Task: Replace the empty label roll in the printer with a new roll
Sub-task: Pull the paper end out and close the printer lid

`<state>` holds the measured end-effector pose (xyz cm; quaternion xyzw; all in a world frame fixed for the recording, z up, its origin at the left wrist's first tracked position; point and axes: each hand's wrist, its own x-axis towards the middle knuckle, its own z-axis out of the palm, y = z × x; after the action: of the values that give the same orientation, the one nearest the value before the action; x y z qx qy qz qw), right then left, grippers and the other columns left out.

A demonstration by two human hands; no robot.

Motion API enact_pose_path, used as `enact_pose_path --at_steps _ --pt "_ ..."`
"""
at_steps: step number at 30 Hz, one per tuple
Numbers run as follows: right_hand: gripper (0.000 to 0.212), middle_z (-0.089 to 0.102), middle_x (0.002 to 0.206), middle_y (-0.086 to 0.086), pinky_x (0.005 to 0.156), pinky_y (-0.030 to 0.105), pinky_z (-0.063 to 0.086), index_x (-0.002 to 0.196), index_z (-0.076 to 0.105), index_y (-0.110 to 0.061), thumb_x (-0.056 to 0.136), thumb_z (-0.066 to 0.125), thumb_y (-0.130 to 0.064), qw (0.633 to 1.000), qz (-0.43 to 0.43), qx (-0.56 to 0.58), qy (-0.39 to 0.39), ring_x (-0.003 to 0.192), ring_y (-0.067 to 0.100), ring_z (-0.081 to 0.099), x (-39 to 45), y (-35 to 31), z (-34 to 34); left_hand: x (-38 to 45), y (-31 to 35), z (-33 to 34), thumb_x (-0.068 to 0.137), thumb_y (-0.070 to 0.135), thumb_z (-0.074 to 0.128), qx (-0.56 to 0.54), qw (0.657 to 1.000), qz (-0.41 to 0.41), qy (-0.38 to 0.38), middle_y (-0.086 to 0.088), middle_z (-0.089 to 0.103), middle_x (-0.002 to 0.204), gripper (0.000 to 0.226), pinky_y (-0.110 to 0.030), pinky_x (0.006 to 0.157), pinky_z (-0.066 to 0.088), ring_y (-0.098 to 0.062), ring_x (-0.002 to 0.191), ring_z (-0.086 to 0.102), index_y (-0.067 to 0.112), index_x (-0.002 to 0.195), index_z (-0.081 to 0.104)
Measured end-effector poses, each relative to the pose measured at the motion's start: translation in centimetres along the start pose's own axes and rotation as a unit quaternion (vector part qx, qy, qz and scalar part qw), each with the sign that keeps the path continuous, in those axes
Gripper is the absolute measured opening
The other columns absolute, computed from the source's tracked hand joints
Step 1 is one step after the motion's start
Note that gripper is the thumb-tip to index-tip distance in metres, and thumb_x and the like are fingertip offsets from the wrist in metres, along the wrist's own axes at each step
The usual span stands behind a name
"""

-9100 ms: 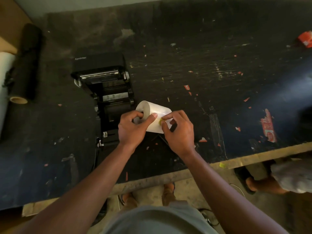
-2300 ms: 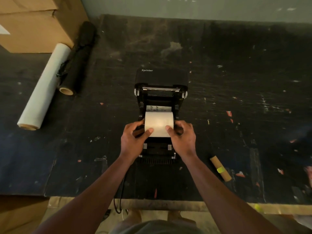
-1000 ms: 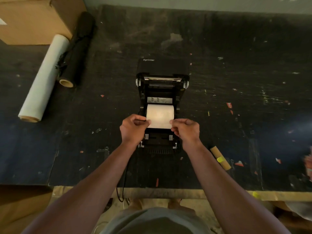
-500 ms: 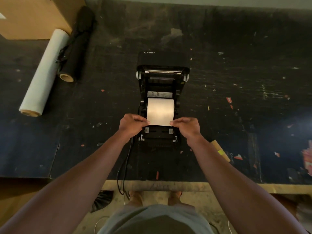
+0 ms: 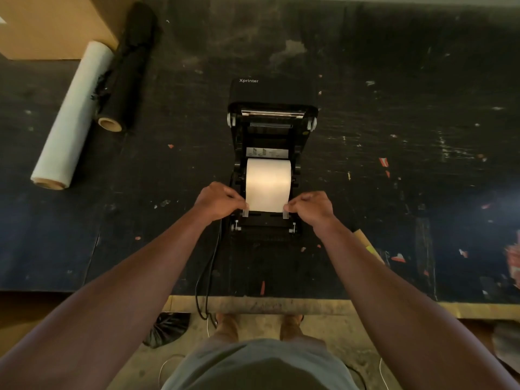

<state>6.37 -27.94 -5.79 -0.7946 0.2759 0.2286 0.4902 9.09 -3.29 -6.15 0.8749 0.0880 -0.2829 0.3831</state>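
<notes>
Black printer [image 5: 272, 153] on the dark, scuffed worktop [image 5: 394, 136], lid swung up and back, "Xprinter" legible on the lid; new label roll [image 5: 268, 178] seated in the open bay between the side guides, its loose white end drawn forward toward the printer's near edge; left hand [image 5: 218, 200] at the left corner of that paper end, grip pinched on the paper between thumb and fingertips; right hand [image 5: 309, 207] at the right corner, grip likewise pinched on the paper; both hands touching the printer's front section, just above the two small pale guide tabs; black cable [image 5: 209, 266] trailing from the printer's left side over the worktop's near edge; empty cardboard core [image 5: 368, 244] on the worktop to the right of the printer, mostly hidden behind the right forearm, a yellow patch showing on it; white film roll [image 5: 73, 114] and black film roll [image 5: 126, 71] lying side by side, well apart from the printer at far left; cardboard box [image 5: 56, 23] behind them in the corner; scraps of red and white paper scattered across the worktop.
</notes>
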Motion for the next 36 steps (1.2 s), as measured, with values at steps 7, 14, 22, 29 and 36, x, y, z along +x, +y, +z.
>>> enact_pose_path --at_steps 7,14,22,29,36 --pt "0.008 0.073 0.094 -0.009 0.076 0.026 0.044 0.09 0.081 -0.022 0.083 0.084 -0.022 0.997 -0.031 -0.068 -0.025 0.083 -0.002 0.056 0.1 -0.5 -0.6 0.3 0.0 0.2 0.083 0.035 0.086 -0.01 1.0 0.006 0.002 0.019 0.07 0.092 0.008 -0.017 0.068 0.04 0.005 0.085 0.06 0.036 0.084 0.078" --pt "0.011 0.072 0.086 -0.008 0.071 0.027 0.056 0.083 0.074 -0.026 0.085 0.084 -0.029 0.992 -0.086 -0.074 0.053 0.082 0.006 0.068 -1.7 0.0 0.0 1.2 1.6 -0.3 0.081 0.032 0.086 0.09 0.995 -0.023 -0.024 -0.002 0.076 0.109 0.021 -0.033 0.084 0.053 -0.015 0.097 0.068 0.021 0.098 0.08" --pt "0.038 0.059 0.134 0.003 0.102 0.041 0.048 0.126 0.068 -0.018 0.093 0.067 -0.035 0.826 -0.432 -0.351 0.093 0.121 0.018 0.057 -5.4 3.5 2.9 1.3 3.6 -1.1 0.074 0.036 0.089 0.169 0.982 -0.054 -0.056 -0.006 0.072 0.105 0.038 -0.036 0.078 0.054 -0.023 0.097 0.068 0.013 0.1 0.074" --pt "0.054 0.053 0.141 0.005 0.111 0.046 0.039 0.141 0.055 -0.015 0.096 0.053 -0.046 0.792 -0.415 -0.442 0.069 0.131 0.02 0.051 -5.7 4.1 4.0 0.0 3.9 -0.7 0.077 0.046 0.085 0.241 0.97 -0.03 -0.01 -0.006 0.074 0.102 0.043 -0.044 0.088 0.06 -0.024 0.095 0.071 0.014 0.103 0.074" --pt "0.047 0.059 0.136 0.005 0.112 0.048 0.038 0.133 0.062 -0.015 0.096 0.055 -0.044 0.783 -0.418 -0.457 0.054 0.129 0.022 0.052 -5.9 3.4 3.7 -5.3 1.1 1.7 0.086 0.031 0.076 0.239 0.909 0.315 0.131 0.007 0.061 0.101 0.011 -0.034 0.083 0.054 -0.01 0.092 0.058 0.025 0.093 0.071"
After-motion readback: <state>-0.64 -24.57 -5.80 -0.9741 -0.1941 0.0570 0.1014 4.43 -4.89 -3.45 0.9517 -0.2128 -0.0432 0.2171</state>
